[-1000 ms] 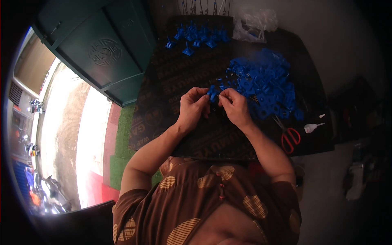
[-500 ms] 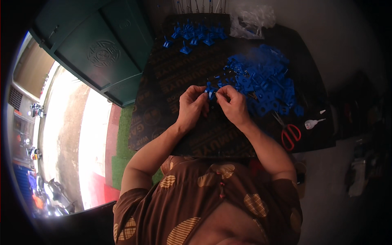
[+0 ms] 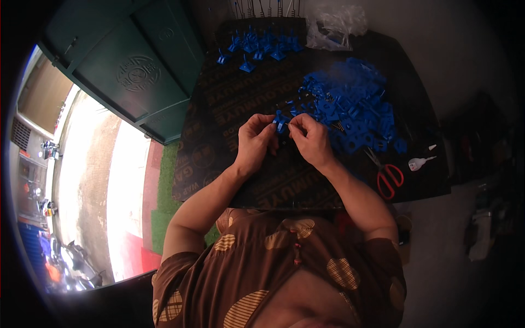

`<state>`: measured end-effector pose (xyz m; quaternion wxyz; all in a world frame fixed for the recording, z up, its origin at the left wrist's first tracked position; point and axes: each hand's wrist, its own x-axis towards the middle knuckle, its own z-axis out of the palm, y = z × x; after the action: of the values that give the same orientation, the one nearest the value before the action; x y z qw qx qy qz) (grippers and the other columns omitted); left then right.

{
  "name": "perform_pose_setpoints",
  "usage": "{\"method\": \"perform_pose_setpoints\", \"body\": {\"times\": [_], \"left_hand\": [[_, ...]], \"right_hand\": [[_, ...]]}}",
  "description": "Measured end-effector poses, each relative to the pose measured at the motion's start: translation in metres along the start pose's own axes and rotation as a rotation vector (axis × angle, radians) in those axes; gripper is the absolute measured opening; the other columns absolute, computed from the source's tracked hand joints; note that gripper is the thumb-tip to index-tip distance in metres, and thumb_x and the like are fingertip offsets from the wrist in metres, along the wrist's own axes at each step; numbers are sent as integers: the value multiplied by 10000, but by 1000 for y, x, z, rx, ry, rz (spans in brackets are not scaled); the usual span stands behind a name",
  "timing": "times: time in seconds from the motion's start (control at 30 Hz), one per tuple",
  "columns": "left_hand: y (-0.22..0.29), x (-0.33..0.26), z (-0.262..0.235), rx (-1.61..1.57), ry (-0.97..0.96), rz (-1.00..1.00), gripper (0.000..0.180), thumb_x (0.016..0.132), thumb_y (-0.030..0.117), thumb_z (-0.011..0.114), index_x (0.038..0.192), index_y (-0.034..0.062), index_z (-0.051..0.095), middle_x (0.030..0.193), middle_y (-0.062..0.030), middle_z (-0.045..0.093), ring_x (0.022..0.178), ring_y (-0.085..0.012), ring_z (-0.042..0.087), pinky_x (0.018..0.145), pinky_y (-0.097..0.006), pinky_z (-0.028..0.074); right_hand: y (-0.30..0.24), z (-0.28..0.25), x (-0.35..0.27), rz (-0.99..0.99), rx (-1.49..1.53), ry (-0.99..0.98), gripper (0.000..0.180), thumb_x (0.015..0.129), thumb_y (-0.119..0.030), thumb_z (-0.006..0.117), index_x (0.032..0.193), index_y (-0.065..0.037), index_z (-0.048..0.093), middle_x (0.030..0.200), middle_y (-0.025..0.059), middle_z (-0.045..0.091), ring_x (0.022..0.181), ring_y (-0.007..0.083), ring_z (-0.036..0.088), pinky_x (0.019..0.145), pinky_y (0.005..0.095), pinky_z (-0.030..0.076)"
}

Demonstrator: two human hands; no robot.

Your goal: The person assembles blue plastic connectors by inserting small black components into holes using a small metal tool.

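Note:
Over the middle of the dark table (image 3: 219, 147), my left hand (image 3: 255, 141) pinches a small blue plastic part (image 3: 280, 121) between thumb and fingertips. My right hand (image 3: 309, 138) is closed in a pinch just to the right of that part. What sits between its fingertips is too small to make out. A large heap of loose blue plastic parts (image 3: 358, 104) lies beyond and to the right of my right hand. At the far left of the table stand several blue pieces (image 3: 260, 45) with flat bases and upright stems.
Red-handled scissors (image 3: 389, 180) lie to the right of my right forearm, with a small white nozzle bottle (image 3: 421, 163) beside them. A crumpled clear plastic bag (image 3: 336, 27) is at the back. A green metal door (image 3: 131, 65) stands left of the table.
Both hands keep nearly the same pinching pose around the blue part. The whole view has shifted very slightly; nothing else visibly differs.

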<state>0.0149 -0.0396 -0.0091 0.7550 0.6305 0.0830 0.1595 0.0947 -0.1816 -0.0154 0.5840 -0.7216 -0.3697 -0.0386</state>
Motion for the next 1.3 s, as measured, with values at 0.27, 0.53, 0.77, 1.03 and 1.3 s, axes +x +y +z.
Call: {"method": "perform_pose_setpoints", "body": {"times": [0.27, 0.53, 0.77, 1.03, 1.3], "left_hand": [[2, -2, 2, 41, 1, 10, 139, 909, 58, 558, 1029, -10, 538, 767, -39, 586, 544, -76, 555, 448, -199, 453], [0, -2, 4, 41, 25, 19, 129, 909, 50, 556, 1020, -12, 533, 776, -39, 587, 542, -72, 551, 447, -198, 451], [1, -1, 4, 11, 25, 17, 132, 913, 51, 548, 1028, -11, 536, 746, -34, 582, 530, -73, 542, 445, -201, 449], [-2, -1, 2, -29, 17, 30, 122, 915, 48, 541, 1024, -6, 541, 729, -32, 577, 527, -71, 537, 442, -198, 443], [0, -1, 3, 69, 4, 37, 122, 908, 42, 545, 1023, 1, 545, 725, -25, 573, 524, -68, 538, 440, -195, 439]], "right_hand": [[1, 2, -1, 33, -3, 8, 53, 849, -22, 612, 835, 13, 575, 672, 41, 595, 604, 87, 562, 540, 237, 445], [-1, 4, -2, -25, -85, 53, 57, 831, -5, 626, 824, 19, 575, 663, 60, 591, 597, 97, 563, 540, 253, 452], [1, 3, -1, -43, -61, 46, 50, 835, -7, 616, 826, 18, 573, 660, 73, 596, 590, 115, 575, 531, 262, 452], [-5, -3, 2, -51, -82, -7, 52, 827, -7, 613, 845, 17, 570, 691, 121, 616, 625, 210, 624, 539, 295, 474], [-6, -2, 0, -14, -93, -20, 73, 816, 2, 627, 840, 19, 561, 720, 160, 629, 654, 286, 654, 540, 326, 493]]}}
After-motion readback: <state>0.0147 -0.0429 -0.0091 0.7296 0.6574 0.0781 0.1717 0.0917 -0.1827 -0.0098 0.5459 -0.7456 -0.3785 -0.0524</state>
